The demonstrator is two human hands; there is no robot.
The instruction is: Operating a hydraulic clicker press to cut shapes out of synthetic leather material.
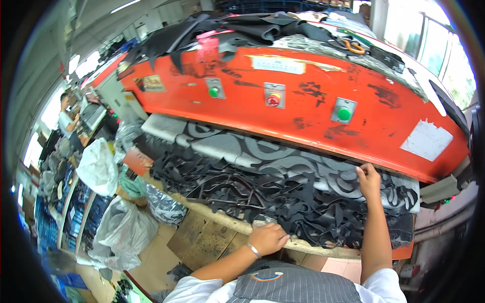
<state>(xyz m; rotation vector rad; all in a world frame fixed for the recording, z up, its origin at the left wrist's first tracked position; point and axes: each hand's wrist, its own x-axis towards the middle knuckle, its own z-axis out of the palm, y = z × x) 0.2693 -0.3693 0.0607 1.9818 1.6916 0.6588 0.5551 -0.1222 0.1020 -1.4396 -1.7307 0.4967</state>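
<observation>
My right hand [370, 181] reaches to the gap below the red press, over the right part of the grey bed. Its fingers are pinched together, and what they hold, if anything, cannot be made out. Nearer me, my left hand [269, 238] lies with curled fingers at the padded front edge [222, 218], touching the border of the scraps; its grip is hidden. Between the hands spreads a heap of black offcut strips [298, 202]. A curved thin-walled frame, like a cutting die [232, 189], lies among them. Behind it, a black sheet with curved cut-outs [273, 149] covers the grey bed.
The red press [242, 86] spans the far side, with green buttons [344, 114] and a red one [274, 100]. Black sheets [252, 28] and orange-handled scissors [353, 47] lie on top. Plastic bags [124, 230] stand left. Another person [67, 118] stands far left.
</observation>
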